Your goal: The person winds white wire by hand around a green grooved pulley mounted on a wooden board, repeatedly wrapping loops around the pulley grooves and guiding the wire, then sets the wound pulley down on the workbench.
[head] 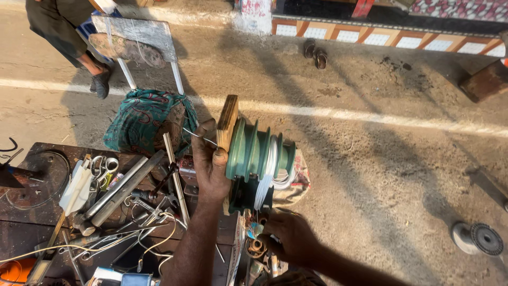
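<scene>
My left hand (209, 165) grips the wooden end plate (228, 121) of a green stepped winding former (253, 153). White wire (269, 168) is wound in its grooves and loops out on the right. A thin strand of wire (198, 136) runs past my left thumb. My right hand (290, 236) reaches below the former, with its fingers at a small round copper-coloured part (256, 246); what it grips is hidden.
A dark bench (32, 206) at lower left carries metal bars (123, 186), scissors (103, 165), tools and loose wire. A stool with a green patterned cloth (144, 117) stands behind it. A person's leg (96, 70) shows top left. A wire spool (477, 238) lies on the ground at right.
</scene>
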The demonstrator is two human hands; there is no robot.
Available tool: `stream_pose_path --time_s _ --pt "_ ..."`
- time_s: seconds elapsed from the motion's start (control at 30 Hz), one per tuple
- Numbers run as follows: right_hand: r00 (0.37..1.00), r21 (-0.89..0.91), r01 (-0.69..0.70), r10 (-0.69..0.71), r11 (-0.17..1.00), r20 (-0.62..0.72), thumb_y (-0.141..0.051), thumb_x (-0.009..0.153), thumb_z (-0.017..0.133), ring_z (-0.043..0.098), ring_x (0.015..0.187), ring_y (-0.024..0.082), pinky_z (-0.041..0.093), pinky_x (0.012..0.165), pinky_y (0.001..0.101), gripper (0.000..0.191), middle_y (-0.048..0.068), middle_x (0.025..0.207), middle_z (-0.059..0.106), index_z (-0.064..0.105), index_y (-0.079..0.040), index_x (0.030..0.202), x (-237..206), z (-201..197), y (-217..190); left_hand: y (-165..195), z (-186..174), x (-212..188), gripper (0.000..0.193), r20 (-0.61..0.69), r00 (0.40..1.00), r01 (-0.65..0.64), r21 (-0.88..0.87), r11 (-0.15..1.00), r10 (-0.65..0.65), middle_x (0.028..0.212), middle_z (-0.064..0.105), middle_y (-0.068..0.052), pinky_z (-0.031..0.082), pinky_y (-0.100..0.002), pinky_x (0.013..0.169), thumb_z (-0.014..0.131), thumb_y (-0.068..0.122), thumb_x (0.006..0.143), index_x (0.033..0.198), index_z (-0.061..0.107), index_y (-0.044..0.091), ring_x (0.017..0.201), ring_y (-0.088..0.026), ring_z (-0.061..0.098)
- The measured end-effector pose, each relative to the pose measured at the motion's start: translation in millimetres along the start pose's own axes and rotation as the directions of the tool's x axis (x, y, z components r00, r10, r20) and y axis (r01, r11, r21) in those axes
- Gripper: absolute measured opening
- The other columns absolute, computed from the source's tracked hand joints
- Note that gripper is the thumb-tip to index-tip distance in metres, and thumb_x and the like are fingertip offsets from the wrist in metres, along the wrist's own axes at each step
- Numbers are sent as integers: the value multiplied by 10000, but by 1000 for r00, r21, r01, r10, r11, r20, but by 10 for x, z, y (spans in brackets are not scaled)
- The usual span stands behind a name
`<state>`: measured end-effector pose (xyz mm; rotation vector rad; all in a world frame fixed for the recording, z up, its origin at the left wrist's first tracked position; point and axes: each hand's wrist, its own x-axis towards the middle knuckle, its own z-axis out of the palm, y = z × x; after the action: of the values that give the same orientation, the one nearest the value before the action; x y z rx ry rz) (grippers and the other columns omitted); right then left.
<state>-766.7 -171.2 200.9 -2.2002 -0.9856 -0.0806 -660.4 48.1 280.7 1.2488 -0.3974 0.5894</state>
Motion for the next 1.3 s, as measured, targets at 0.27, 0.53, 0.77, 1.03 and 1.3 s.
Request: stream_pose_path --time_s 0.27,0.53,0.77,1.03,1.3 --pt "906 -223 99 -181 970 -384 -231 960 788 665 716 119 604 561 269 204 57 804 676 681 -89 860 1374 -1959 202 47 44 13 807 3 1000 7 -40 999 -7 1238 609 -150 572 -386 969 639 621 1003 1469 378 16 1130 -194 620" --pt "588 598 -697 793 396 160 -115 902 637 625 673 160 569 678 334 155 83 758 694 690 19 845 564 608 1590 5 7 1 804 -1 1000 -5 -19 1000 5 1235 607 -140 561 -399 976 638 596 1018 1504 360 19 1127 -201 612" --pt "885 99 -463 453 881 108 -260 916 702 561 570 179 494 557 362 219 30 673 629 690 -99 769 -37 452 279 -52 -30 -50 714 -5 1000 -27 23 999 27 1212 587 -96 510 -350 917 613 501 1071 1555 400 22 1031 -156 550" --pt "971 -453 168 -226 876 -77 -206 890 767 714 746 162 635 612 301 71 38 855 698 745 -139 897 851 -1539 -596 -11 3 -25 757 -22 999 -31 -14 999 31 1355 581 -133 527 -361 1034 624 448 1069 1597 287 23 1208 -188 589" --pt "973 473 -34 136 881 -185 -175 945 771 645 732 94 543 659 254 171 27 807 694 697 -35 882 1619 -1674 340 535 183 -691 569 -449 892 112 325 939 49 1191 622 -100 527 -308 870 679 240 1009 1456 404 21 1036 -171 605"
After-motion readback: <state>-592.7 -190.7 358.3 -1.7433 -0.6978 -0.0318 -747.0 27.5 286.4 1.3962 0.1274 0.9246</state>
